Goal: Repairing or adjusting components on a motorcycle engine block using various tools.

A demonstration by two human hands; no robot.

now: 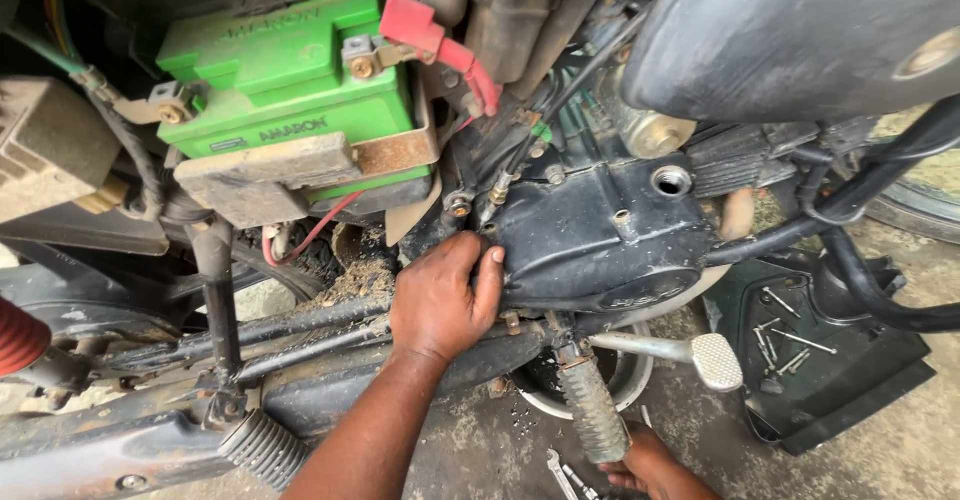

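Dirty concrete floor (480, 450); scattered debris.

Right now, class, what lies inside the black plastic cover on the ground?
Inside the black plastic cover: several loose silver bolts. Its far corner is hidden behind a black hose.

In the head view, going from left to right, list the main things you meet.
Red ribbed boot → green battery → left hand → black engine cover → brake pedal → black tray of bolts.
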